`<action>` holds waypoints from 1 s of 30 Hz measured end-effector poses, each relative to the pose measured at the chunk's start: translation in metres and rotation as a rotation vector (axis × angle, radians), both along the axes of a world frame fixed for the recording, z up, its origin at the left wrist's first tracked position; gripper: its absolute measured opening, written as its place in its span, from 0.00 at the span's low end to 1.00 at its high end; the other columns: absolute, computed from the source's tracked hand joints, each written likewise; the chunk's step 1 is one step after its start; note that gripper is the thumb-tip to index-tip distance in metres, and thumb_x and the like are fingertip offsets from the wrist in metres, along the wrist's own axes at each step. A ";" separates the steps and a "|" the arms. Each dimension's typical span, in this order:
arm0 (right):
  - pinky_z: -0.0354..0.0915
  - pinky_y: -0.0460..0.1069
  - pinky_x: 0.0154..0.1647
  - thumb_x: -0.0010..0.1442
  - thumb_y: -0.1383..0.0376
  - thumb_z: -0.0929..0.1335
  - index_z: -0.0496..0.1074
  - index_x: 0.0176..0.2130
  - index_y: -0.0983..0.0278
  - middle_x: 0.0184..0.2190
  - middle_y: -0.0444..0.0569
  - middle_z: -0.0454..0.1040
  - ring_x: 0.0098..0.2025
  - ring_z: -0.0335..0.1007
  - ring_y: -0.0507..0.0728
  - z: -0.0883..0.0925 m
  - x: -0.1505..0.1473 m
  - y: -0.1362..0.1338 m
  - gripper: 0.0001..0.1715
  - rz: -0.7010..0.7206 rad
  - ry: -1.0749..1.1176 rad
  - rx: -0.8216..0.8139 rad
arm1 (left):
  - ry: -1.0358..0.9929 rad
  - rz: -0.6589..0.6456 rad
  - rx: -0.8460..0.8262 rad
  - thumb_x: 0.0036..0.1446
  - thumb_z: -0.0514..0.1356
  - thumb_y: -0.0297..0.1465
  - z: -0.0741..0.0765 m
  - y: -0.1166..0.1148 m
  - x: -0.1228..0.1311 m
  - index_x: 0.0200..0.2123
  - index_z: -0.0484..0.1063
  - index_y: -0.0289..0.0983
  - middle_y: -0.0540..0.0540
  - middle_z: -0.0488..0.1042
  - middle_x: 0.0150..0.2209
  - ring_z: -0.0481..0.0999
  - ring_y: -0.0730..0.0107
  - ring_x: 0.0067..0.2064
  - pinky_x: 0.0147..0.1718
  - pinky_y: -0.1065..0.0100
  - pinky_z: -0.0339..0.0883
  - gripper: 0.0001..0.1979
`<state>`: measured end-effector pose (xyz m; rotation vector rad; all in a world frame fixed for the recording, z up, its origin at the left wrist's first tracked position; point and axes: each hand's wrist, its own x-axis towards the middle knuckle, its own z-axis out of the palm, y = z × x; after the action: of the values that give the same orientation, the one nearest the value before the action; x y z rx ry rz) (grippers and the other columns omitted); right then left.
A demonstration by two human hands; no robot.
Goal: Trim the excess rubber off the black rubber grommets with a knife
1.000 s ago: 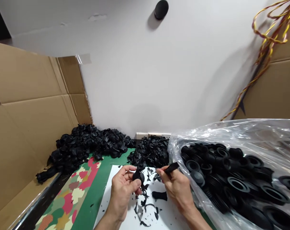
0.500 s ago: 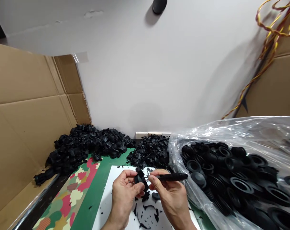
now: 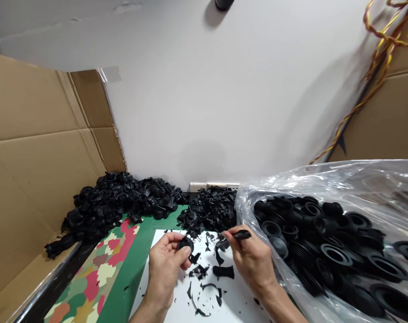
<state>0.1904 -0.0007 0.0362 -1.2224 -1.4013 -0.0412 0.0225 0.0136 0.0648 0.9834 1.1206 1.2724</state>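
A heap of black rubber parts (image 3: 112,202) lies along the table's far-left edge against the cardboard. Over the white sheet (image 3: 175,305) at the near edge, the left hand (image 3: 163,267) pinches a small black rubber piece (image 3: 185,243) between thumb and fingers. Trimmings (image 3: 204,272) litter the sheet. The right hand (image 3: 252,260) grips a slim black tool (image 3: 242,234), just beside the plastic bag (image 3: 325,179) of rubber bellows (image 3: 335,253).

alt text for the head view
The left hand pinches a small black rubber part and the right hand holds a thin black tool, above a white sheet strewn with black scraps. A clear bag of black rubber bellows sits at right.
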 end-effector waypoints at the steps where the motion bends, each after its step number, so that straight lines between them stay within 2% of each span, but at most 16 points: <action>1: 0.63 0.46 0.19 0.59 0.60 0.65 0.70 0.25 0.63 0.18 0.48 0.71 0.18 0.66 0.53 -0.001 0.004 0.002 0.14 -0.027 0.016 -0.020 | 0.000 -0.001 0.004 0.36 0.68 0.27 0.001 0.002 -0.002 0.31 0.71 0.34 0.55 0.73 0.20 0.69 0.79 0.16 0.16 0.76 0.61 0.15; 3: 0.62 0.46 0.18 0.59 0.59 0.65 0.70 0.26 0.64 0.16 0.46 0.70 0.17 0.66 0.54 -0.001 0.006 0.003 0.14 -0.040 0.043 -0.071 | -0.008 -0.019 0.006 0.36 0.68 0.27 0.002 0.004 -0.004 0.31 0.71 0.33 0.54 0.73 0.20 0.70 0.77 0.17 0.17 0.75 0.63 0.15; 8: 0.65 0.47 0.21 0.59 0.53 0.63 0.69 0.28 0.63 0.17 0.44 0.70 0.19 0.69 0.55 0.007 -0.009 -0.005 0.18 0.108 0.255 -0.317 | -0.013 -0.055 -0.011 0.34 0.68 0.26 0.006 0.001 0.000 0.29 0.70 0.34 0.54 0.72 0.19 0.70 0.76 0.17 0.18 0.74 0.62 0.14; 13: 0.63 0.47 0.26 0.61 0.52 0.60 0.66 0.27 0.62 0.22 0.45 0.69 0.25 0.66 0.55 0.017 -0.016 -0.015 0.20 0.168 0.281 -0.325 | -0.003 -0.069 -0.015 0.33 0.68 0.24 0.002 0.000 0.004 0.28 0.71 0.35 0.55 0.72 0.20 0.69 0.77 0.17 0.16 0.75 0.61 0.14; 16: 0.62 0.46 0.24 0.62 0.57 0.59 0.66 0.27 0.62 0.22 0.45 0.68 0.24 0.66 0.55 0.018 -0.023 -0.015 0.17 0.191 0.194 -0.334 | 0.003 -0.072 0.011 0.30 0.67 0.22 -0.002 0.000 0.006 0.26 0.71 0.35 0.56 0.70 0.18 0.66 0.78 0.16 0.15 0.75 0.60 0.14; 20: 0.62 0.46 0.25 0.57 0.68 0.62 0.67 0.27 0.62 0.24 0.47 0.71 0.25 0.69 0.55 0.009 -0.031 -0.011 0.08 0.129 -0.054 -0.341 | 0.088 -0.105 0.083 0.30 0.65 0.19 -0.004 -0.003 0.009 0.24 0.72 0.35 0.56 0.70 0.18 0.65 0.77 0.19 0.17 0.76 0.59 0.13; 24: 0.58 0.45 0.22 0.47 0.77 0.62 0.66 0.25 0.62 0.22 0.46 0.71 0.23 0.69 0.55 0.002 -0.032 -0.011 0.11 0.076 -0.217 -0.358 | 0.269 -0.137 0.149 0.35 0.62 0.18 -0.007 -0.007 0.008 0.26 0.73 0.36 0.56 0.69 0.18 0.65 0.75 0.22 0.21 0.75 0.58 0.11; 26: 0.53 0.45 0.20 0.44 0.78 0.61 0.66 0.26 0.62 0.23 0.45 0.71 0.21 0.68 0.55 0.000 -0.033 -0.012 0.13 0.063 -0.292 -0.358 | 0.352 -0.129 0.177 0.37 0.61 0.18 -0.010 -0.008 0.005 0.29 0.73 0.37 0.57 0.68 0.18 0.65 0.75 0.22 0.22 0.75 0.58 0.13; 30: 0.44 0.46 0.18 0.47 0.76 0.62 0.66 0.28 0.62 0.25 0.45 0.70 0.17 0.64 0.52 -0.002 -0.038 -0.012 0.11 0.061 -0.386 -0.361 | 0.421 -0.174 0.234 0.40 0.58 0.18 -0.011 -0.005 -0.001 0.34 0.71 0.38 0.55 0.70 0.21 0.67 0.72 0.25 0.26 0.73 0.59 0.16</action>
<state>0.1523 -0.0122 0.0342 -1.5238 -1.8380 0.0215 0.0218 0.0084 0.0540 1.5430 1.1865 1.0984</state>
